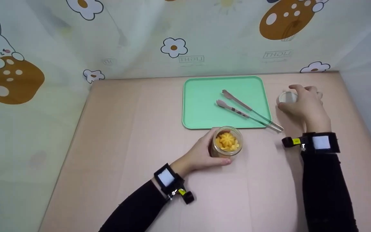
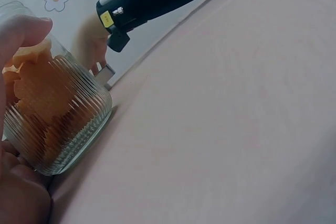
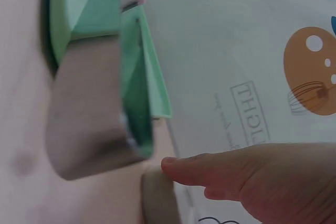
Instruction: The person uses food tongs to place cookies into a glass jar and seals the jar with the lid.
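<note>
My left hand (image 1: pixel 201 151) grips a glass jar (image 1: pixel 214 151) below its open mouth, fingers on one side and thumb on the other. Inside are yellow-orange, ridged flower-shaped pieces (image 1: pixel 227 141). In the left wrist view, the jar's ribbed wall (image 2: pixel 86 103) appears close to the tabletop. Farther back on the right, my right hand (image 1: pixel 309 101) is at a small round pale lid (image 1: pixel 288 97), its thumb at the near rim and forefinger stretched past the far rim. The right wrist view shows the lid (image 3: pixel 160 200) right below a straight digit (image 3: pixel 189 171).
A green tray (image 1: pixel 201 112) lies at the back of the table (image 1: pixel 124 135). Metal tongs (image 1: pixel 253 112) rest across it, their joined end overhanging the near right corner toward the right hand. A patterned curtain (image 1: pixel 134 38) borders the back and sides.
</note>
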`<state>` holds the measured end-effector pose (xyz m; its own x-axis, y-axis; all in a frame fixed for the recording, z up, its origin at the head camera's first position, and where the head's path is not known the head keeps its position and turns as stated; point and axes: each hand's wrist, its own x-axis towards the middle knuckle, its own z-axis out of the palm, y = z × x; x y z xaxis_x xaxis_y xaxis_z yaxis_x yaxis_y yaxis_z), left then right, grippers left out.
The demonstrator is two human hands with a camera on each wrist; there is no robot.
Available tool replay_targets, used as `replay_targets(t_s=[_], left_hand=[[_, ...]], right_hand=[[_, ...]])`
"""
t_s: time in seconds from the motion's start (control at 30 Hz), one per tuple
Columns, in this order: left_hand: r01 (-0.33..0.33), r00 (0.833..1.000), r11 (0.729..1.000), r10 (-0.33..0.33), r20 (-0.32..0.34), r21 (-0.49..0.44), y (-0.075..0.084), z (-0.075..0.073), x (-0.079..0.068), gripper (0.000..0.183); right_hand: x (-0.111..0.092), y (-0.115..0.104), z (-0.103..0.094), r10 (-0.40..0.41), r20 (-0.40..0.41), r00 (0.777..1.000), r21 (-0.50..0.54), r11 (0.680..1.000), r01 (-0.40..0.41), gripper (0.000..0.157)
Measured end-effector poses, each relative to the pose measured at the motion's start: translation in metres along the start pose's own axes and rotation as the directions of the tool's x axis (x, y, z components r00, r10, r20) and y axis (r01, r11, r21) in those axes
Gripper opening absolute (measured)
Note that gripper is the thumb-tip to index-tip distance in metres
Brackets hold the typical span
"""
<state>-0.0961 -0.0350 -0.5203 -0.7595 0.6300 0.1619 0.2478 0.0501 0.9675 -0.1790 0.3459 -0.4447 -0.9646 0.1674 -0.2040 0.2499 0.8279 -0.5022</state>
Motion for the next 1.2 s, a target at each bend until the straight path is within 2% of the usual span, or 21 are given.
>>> replay_targets(t_s=[0.2,0.37,0.5,0.6,0.7,0.77,0.83,0.93,1.0,1.07,1.13,1.2], left_hand=[[0.003,1.0,1.0,-0.003,0.001,-0.011,0.0,0.001,0.0,0.092],[0.008,1.0,1.0,-0.008,0.004,-0.014,0.0,0.001,-0.001,0.092],[-0.008,1.0,1.0,0.008,0.002,-0.013,-0.001,0.0,0.0,0.092],[-0.014,1.0,1.0,0.014,0.003,-0.008,-0.001,-0.001,0.0,0.092],[-0.008,1.0,1.0,0.008,0.002,0.002,-0.003,-0.001,0.0,0.092],[-0.003,1.0,1.0,0.003,0.002,-0.001,-0.003,-0.001,0.0,0.092],[0.0,1.0,1.0,0.0,0.0,-0.006,-0.003,0.0,0.0,0.093],[-0.001,1.0,1.0,0.001,-0.002,-0.022,-0.001,0.0,0.0,0.093],[-0.002,1.0,1.0,0.002,-0.003,-0.019,-0.001,0.0,0.0,0.093],[-0.007,1.0,1.0,0.007,-0.002,-0.013,-0.002,0.0,0.0,0.094],[-0.009,1.0,1.0,0.009,0.001,-0.008,-0.002,0.0,0.0,0.095],[-0.009,1.0,1.0,0.009,0.006,-0.008,-0.003,0.0,0.0,0.096]], right_hand=[[0.003,0.002,0.004,0.01,0.049,0.999,-0.026,1.0,-0.009,0.088],[0.0,-0.003,-0.002,-0.006,0.03,1.0,-0.019,1.0,0.007,0.086],[-0.011,-0.022,-0.017,-0.117,-0.032,0.993,0.033,0.992,0.118,0.085],[-0.028,-0.041,-0.027,-0.25,-0.08,0.965,0.056,0.965,0.255,0.082],[-0.048,-0.061,-0.036,-0.388,-0.109,0.915,0.047,0.917,0.395,0.078],[-0.063,-0.071,-0.04,-0.479,-0.114,0.87,0.05,0.872,0.486,0.077],[-0.076,-0.08,-0.043,-0.573,-0.115,0.811,0.05,0.812,0.581,0.078],[-0.093,-0.091,-0.044,-0.707,-0.088,0.702,0.067,0.699,0.712,0.081],[-0.102,-0.099,-0.042,-0.775,-0.053,0.63,0.076,0.626,0.776,0.082],[-0.112,-0.106,-0.039,-0.819,-0.007,0.574,0.086,0.571,0.816,0.082],[-0.12,-0.113,-0.035,-0.835,0.046,0.548,0.089,0.55,0.831,0.081],[-0.126,-0.119,-0.03,-0.838,0.1,0.536,0.093,0.544,0.834,0.08]])
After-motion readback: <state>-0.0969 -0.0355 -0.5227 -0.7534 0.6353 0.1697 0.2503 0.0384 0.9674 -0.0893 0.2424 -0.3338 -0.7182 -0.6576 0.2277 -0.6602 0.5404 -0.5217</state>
